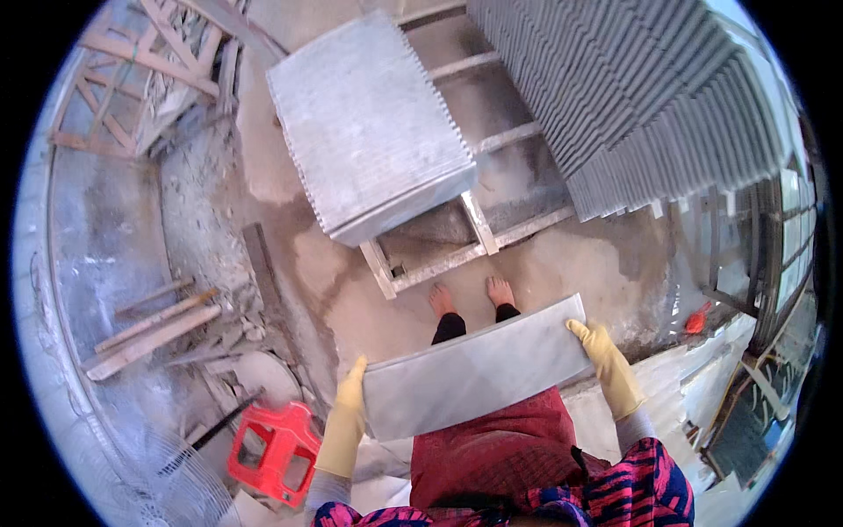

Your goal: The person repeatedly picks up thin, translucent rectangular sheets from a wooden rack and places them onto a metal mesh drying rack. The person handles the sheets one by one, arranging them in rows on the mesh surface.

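A long grey stone slab (474, 369) is held level in front of my body, over my red apron. My left hand (354, 373), in a yellow rubber glove, grips its left end. At the right end, my right hand (590, 336), gloved the same way, is closed around the edge with the thumb on top. The fingers beneath the slab are hidden. Ahead of my bare feet stands a squared stack of pale slabs (373, 123) with notched-looking sides, resting on a metal frame (439, 268).
Many grey slabs lean in rows (641, 97) at the far right. A red plastic stool (277, 452) is at the lower left, beside a wire fan guard (180, 474). Wooden planks (154, 334) and rubble lie at left. A small red object (696, 319) sits at right.
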Tool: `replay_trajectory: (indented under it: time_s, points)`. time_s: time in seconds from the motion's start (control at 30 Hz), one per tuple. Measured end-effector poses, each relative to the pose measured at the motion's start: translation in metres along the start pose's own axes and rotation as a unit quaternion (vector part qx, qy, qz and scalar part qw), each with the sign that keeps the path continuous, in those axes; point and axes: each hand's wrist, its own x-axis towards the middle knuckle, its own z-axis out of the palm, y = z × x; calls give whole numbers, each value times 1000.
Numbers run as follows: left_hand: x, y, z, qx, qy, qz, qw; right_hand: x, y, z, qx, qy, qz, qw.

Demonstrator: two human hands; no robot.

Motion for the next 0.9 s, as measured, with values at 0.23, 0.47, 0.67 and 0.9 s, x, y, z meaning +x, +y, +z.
replay_trajectory:
  time_s: [0.23,0.47,0.67,0.9]
  points:
    - [-87,34,21,69,-50,77,993,-99,33,-9,128,138,2,982]
    - [-171,26,93,159,-134,147,967,-226,14,-75,82,230,23,969]
    - [-217,-12,172,265,-162,203,929,-269,100,-138,199,260,-9,945]
    - [-304,-103,285,322,-112,286,896,-272,192,-216,286,311,-36,906]
